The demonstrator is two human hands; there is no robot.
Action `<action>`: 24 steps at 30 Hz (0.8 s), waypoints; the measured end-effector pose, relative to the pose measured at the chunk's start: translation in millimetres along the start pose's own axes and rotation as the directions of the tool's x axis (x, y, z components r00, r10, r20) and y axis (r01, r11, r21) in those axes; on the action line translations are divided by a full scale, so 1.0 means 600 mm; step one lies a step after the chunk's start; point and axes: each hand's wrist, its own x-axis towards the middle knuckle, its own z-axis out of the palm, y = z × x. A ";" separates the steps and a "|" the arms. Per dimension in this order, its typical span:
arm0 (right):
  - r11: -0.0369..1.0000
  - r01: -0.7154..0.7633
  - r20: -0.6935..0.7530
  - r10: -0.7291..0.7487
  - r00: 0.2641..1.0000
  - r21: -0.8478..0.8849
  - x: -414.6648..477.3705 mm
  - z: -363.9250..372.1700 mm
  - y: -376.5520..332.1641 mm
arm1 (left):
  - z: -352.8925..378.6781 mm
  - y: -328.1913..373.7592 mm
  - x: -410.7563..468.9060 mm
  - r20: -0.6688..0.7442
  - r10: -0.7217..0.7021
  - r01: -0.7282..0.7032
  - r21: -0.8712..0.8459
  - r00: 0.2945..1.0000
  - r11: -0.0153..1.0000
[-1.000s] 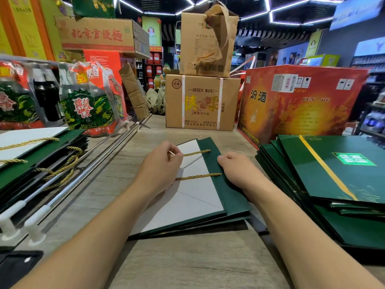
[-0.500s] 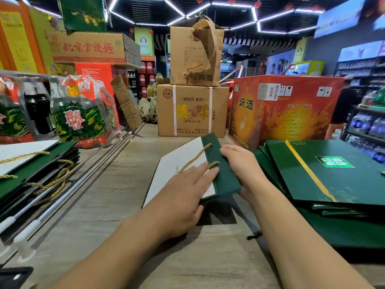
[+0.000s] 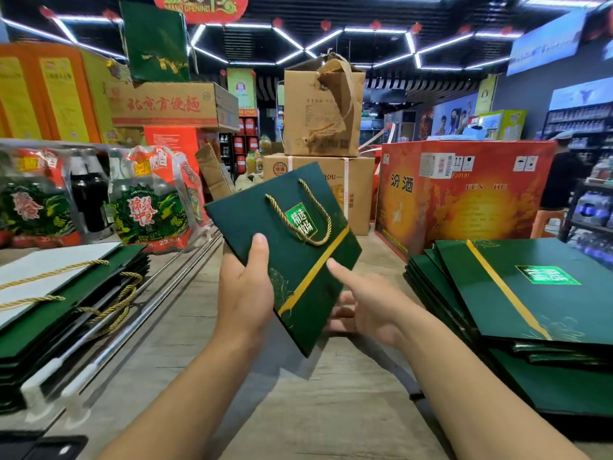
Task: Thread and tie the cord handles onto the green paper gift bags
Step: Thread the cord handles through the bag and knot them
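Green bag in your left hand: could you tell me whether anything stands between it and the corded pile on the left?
Two metal rods lie on the table between the green bag and the corded pile; the left hand holds the bag above them. Nothing else visibly intervenes.

The green bag (image 3: 288,250) hid the fingers of the left hand (image 3: 243,293) (thumb alone showed) and some fingertips of the right hand (image 3: 371,310) — the left stack (image 3: 49,322) and right stack (image 3: 530,313) ran off the edges.
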 end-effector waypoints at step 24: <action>0.316 -0.006 -0.090 -0.254 0.963 -0.949 0.006 0.003 0.030 | -0.140 0.022 0.029 0.217 -0.417 -0.286 0.952 0.883 -0.110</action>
